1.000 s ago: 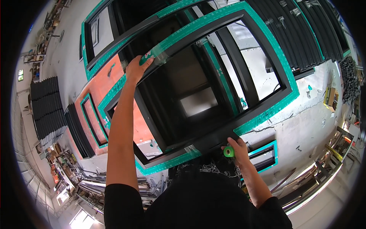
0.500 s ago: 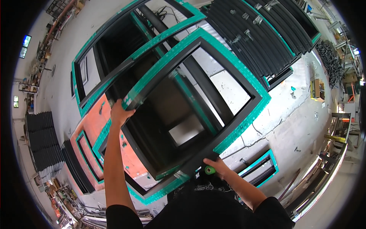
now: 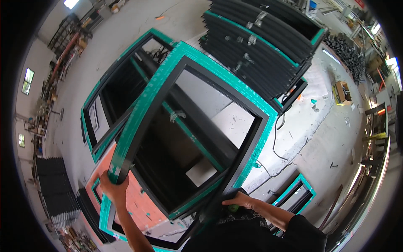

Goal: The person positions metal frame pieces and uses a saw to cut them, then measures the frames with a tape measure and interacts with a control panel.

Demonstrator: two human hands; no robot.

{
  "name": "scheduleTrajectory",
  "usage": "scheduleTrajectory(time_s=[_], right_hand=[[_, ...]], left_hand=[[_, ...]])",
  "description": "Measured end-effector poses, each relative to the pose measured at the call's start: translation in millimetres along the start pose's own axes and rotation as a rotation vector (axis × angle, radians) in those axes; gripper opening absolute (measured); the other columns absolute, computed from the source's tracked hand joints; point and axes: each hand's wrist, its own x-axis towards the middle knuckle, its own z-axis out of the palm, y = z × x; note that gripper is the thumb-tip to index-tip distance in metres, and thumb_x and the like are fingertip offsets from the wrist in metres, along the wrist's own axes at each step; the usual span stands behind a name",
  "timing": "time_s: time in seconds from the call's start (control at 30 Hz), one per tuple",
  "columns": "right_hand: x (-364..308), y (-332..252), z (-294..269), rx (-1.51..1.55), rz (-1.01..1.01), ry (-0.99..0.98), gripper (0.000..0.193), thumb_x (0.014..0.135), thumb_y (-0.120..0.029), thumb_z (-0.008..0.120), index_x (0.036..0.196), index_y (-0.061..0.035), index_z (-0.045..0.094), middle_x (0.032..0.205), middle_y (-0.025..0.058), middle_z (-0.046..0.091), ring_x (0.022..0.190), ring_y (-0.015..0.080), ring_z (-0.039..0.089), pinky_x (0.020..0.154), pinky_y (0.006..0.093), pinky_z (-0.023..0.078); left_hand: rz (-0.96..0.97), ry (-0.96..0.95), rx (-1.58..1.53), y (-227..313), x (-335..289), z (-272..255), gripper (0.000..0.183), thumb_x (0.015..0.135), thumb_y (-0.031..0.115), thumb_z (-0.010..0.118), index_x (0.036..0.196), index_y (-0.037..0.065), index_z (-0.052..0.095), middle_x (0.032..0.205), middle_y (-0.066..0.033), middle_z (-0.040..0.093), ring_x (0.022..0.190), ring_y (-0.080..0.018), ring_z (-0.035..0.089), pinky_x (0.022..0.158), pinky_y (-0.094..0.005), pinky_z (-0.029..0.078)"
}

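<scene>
A large black rectangular frame with green film borders (image 3: 228, 75) is held tilted across the right edge of a salmon-pink board (image 3: 140, 203). Its left side is gripped by the left hand (image 3: 114, 189); a partly hidden green roll (image 3: 233, 208) is clasped in the curled right hand (image 3: 240, 200), at the frame's near side.

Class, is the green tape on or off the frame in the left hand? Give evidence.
On: green tape edges the frame on both sides of the left hand.
</scene>
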Motion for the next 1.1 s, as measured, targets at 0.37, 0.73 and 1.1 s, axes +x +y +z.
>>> scheduleTrajectory(time_s=[0.37, 0.73, 1.1], right_hand=[[-81.5, -33.1, 3.9, -0.010, -0.553, 0.229, 0.058, 0.075, -0.027, 0.078, 0.117, 0.0052, 0.054, 0.113, 0.0130, 0.061, 0.107, 0.0214, 0.056, 0.096, 0.0320, 0.042], [-188.8, -17.0, -34.9, 0.179, -0.781, 0.377, 0.066, 0.071, -0.029, 0.082, 0.118, 0.0056, 0.050, 0.112, 0.0128, 0.057, 0.105, 0.0234, 0.054, 0.092, 0.0338, 0.043], [-265.5, -6.3, -179.9, 0.584, -1.042, 0.449, 0.069, 0.069, -0.020, 0.081, 0.124, 0.0002, 0.044, 0.113, 0.0083, 0.055, 0.103, 0.0229, 0.054, 0.089, 0.0346, 0.045]], left_hand=[[-0.047, 0.348, -0.194, 46.9, 2.7, -131.0, 0.069, 0.057, 0.012, 0.082, 0.116, -0.003, 0.051, 0.107, -0.0185, 0.057, 0.101, -0.0334, 0.054, 0.091, -0.0392, 0.040], [0.173, 0.649, -0.390, 183.2, 12.8, -220.1, 0.072, 0.053, 0.011, 0.083, 0.116, -0.002, 0.051, 0.109, -0.0138, 0.055, 0.103, -0.0266, 0.053, 0.094, -0.0348, 0.038], [0.506, 0.688, -0.651, 458.9, 42.2, -238.7, 0.074, 0.045, 0.012, 0.082, 0.112, 0.003, 0.055, 0.107, -0.0092, 0.056, 0.101, -0.0268, 0.053, 0.092, -0.0328, 0.039]])
